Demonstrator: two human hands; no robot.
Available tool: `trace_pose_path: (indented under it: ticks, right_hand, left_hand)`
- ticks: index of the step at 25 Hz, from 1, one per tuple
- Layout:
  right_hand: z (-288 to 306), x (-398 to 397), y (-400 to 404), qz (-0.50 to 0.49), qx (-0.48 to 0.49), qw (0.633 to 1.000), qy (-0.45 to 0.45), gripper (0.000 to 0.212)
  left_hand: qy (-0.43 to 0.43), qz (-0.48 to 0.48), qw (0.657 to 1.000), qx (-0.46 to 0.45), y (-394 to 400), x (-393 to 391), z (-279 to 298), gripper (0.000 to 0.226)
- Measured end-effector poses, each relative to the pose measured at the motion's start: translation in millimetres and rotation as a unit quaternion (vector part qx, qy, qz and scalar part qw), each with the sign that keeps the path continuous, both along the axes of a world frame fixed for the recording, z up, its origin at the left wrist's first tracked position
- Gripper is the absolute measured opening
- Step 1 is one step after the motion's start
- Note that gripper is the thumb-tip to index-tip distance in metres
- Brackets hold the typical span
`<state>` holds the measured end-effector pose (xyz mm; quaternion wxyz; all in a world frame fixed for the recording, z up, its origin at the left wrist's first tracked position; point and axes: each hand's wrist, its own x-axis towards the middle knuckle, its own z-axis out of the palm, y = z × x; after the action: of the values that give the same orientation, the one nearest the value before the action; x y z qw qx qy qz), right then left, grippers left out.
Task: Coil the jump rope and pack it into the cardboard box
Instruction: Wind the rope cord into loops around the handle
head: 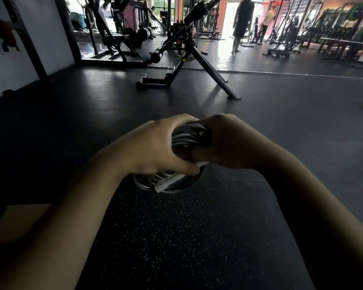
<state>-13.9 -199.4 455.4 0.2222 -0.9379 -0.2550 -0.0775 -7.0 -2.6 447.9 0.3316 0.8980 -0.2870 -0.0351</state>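
- The left hand [155, 147] and right hand [224, 141] meet at the frame's centre, both clamped around a coiled jump rope [187, 136].
- The grey loops bunch between the palms; more loops hang below, toward 6 o'clock from the left hand.
- A white handle [170, 182] pokes out under the left thumb, pointing toward 7 o'clock.
- A tan surface, probably the cardboard box [19, 222], sits at 8 o'clock, partly hidden by the left forearm and well apart from the rope.
- Black speckled gym floor [187, 237] lies beneath; an exercise machine [182, 49] stands at 12 o'clock.
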Motion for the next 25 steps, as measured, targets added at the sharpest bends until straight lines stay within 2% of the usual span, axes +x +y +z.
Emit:
trace_pose_path:
  ticks: [2,4,7,9,11,12,14,17,19,21,23,25]
  right_hand:
    - [0.7,1.6,-1.1,0.001,0.02,1.0,0.0,0.026]
    - [0.9,4.5,-3.8,-0.011,0.057,0.998,0.014,0.03]
    - [4.1,4.9,-4.8,0.006,0.137,0.988,0.072,0.026]
    - [5.7,3.6,-7.3,0.044,0.269,0.952,0.143,0.021]
    - [7.4,3.5,-8.8,0.052,0.383,0.9,0.204,0.032]
    - [7.6,3.9,-7.3,0.047,0.402,0.889,0.215,0.038]
    - [3.9,5.5,-2.7,0.033,0.4,0.895,0.195,0.047]
    - [-4.6,2.8,9.0,-0.026,0.391,0.911,0.125,0.049]
    - [-10.2,3.2,16.1,-0.049,0.366,0.922,0.114,0.05]
    - [-16.9,5.5,23.1,-0.051,0.343,0.932,0.1,0.053]
    - [-20.8,7.0,28.3,-0.058,0.336,0.938,0.059,0.055]
    - [-24.0,8.1,30.9,-0.066,0.338,0.938,0.028,0.048]
  left_hand:
    - [-0.003,0.001,0.999,-0.04,-1.3,2.0,-6.2,0.083]
    - [0.002,0.007,0.997,-0.08,0.4,5.5,-11.2,0.088]
    - [0.035,-0.007,0.987,-0.157,4.3,8.4,-15.8,0.088]
    - [0.057,-0.025,0.973,-0.222,4.0,7.7,-16.4,0.077]
    - [0.098,-0.031,0.945,-0.309,3.3,5.9,-16.3,0.058]
    - [0.121,-0.034,0.927,-0.353,2.7,5.0,-16.9,0.047]
    - [0.148,-0.022,0.9,-0.409,0.7,5.9,-22.2,0.032]
    - [0.145,0.09,0.851,-0.496,-6.1,13.1,-29.3,0.01]
    - [0.118,0.172,0.819,-0.535,-10.1,17.4,-29.9,0.013]
    - [0.068,0.195,0.815,-0.541,-13.4,19.1,-29.7,0.008]
    - [0.035,0.2,0.816,-0.541,-17.6,17.9,-31.2,0.016]
    - [0.009,0.207,0.82,-0.533,-18.4,16.9,-32.9,0.022]
